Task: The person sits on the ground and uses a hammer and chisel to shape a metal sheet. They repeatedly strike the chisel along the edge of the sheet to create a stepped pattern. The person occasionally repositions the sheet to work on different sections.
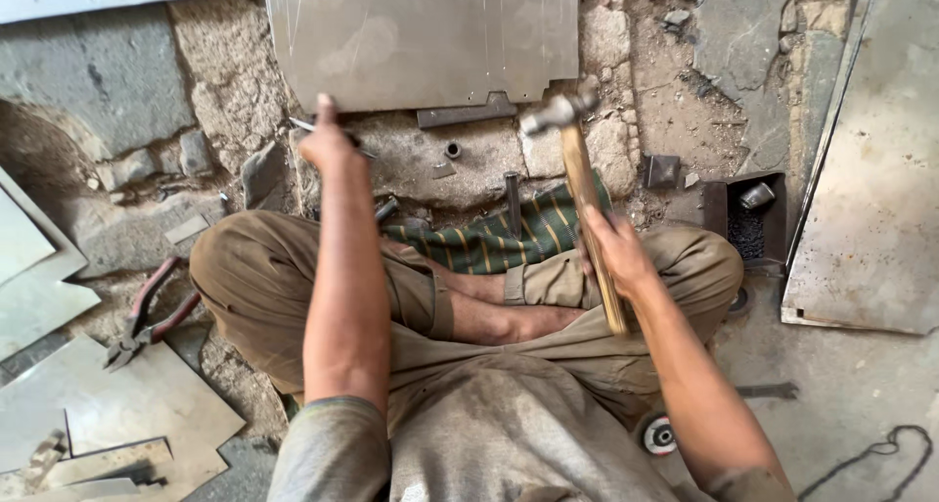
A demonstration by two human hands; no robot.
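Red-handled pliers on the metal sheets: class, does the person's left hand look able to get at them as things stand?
Probably not right away. The left hand is out ahead, holding a thin metal tool at the grey metal sheet. The red-handled pliers lie uncovered beside the left knee, so nothing blocks them once the hand is freed.

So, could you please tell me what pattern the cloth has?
Green cloth with yellow stripes, head view.

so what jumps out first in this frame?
The hammer, gripped in the right hand, its head raised near the lower right corner of the metal sheet at top centre. The left hand holds a thin tool at the sheet's lower left edge. Red-handled snips lie on the ground at left, beside the person's knee.
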